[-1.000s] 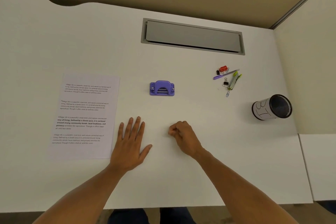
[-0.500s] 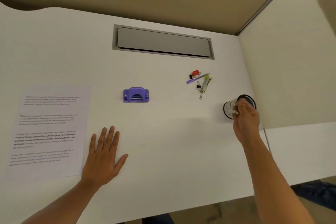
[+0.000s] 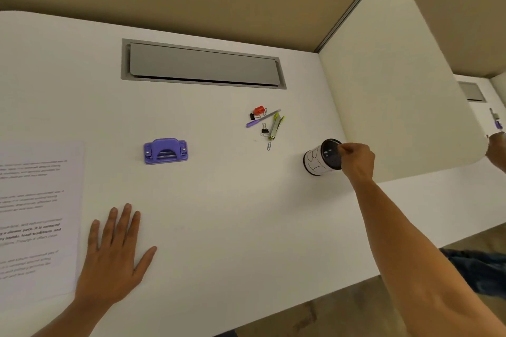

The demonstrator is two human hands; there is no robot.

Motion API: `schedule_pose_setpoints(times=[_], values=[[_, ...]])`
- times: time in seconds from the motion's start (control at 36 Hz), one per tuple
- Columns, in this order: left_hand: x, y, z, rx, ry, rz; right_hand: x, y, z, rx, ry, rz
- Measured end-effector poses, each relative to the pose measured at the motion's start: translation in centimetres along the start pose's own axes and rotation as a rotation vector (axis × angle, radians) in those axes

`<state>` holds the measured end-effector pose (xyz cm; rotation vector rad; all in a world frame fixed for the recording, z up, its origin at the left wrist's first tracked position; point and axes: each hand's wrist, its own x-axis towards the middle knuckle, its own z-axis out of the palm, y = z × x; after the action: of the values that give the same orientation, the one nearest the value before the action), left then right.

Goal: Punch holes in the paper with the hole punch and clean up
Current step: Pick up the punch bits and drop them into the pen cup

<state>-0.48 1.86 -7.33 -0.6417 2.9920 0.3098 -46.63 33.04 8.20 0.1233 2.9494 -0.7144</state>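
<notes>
A purple hole punch [image 3: 165, 151] stands on the white desk [image 3: 232, 213], with nothing touching it. A printed sheet of paper [image 3: 38, 213] lies flat at the left edge. My left hand [image 3: 115, 252] rests palm down on the desk just right of the paper, fingers spread and holding nothing. My right hand [image 3: 357, 161] is stretched far right, its fingertips pinched together at the dark mouth of a white-labelled mesh cup [image 3: 315, 159]. Small white specks show inside the cup's mouth. I cannot make out anything between the pinched fingers.
A heap of pens, binder clips and paper clips [image 3: 265, 124] lies behind and left of the cup. A grey cable hatch [image 3: 202, 64] is set into the desk's back. A white divider panel [image 3: 397, 76] stands right of the cup; another person's hand [image 3: 497, 149] shows beyond it.
My right hand left the desk's middle with its fingers pinched and travelled right to the cup's mouth. The view swung right. My left hand stayed flat beside the paper.
</notes>
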Motion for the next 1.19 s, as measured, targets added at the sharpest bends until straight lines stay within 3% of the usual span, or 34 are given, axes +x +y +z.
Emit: schedule_pose_setpoints(times=[0.28,0.44,0.53,0.64,0.75,0.89,1.0,1.19], values=[[0.1,-0.2,0.0,-0.011,-0.017,0.001,-0.3,-0.3,0.2,-0.148,0.061,-0.033],[0.3,-0.2,-0.2,-0.003,-0.097,-0.017,-5.2,-2.3,2.8,0.041,0.205,-0.296],[0.3,-0.2,-0.1,0.005,-0.118,-0.021,-10.7,-3.0,6.2,0.114,0.113,-0.493],[0.3,-0.3,-0.2,0.003,-0.132,-0.027,-19.9,-2.3,12.1,-0.013,-0.15,-0.769],[0.2,-0.2,-0.3,-0.002,-0.127,-0.028,-27.3,-1.5,16.4,-0.144,-0.291,-0.989],[0.3,-0.2,-0.3,-0.003,-0.134,-0.036,-31.8,-2.7,19.1,-0.012,-0.314,-0.655],[0.2,0.0,-0.4,0.004,-0.136,-0.04,-33.1,-4.2,20.3,0.051,-0.284,-0.495],[0.2,0.0,-0.6,0.002,-0.126,-0.037,-33.4,-4.7,21.3,-0.013,-0.218,-0.531]])
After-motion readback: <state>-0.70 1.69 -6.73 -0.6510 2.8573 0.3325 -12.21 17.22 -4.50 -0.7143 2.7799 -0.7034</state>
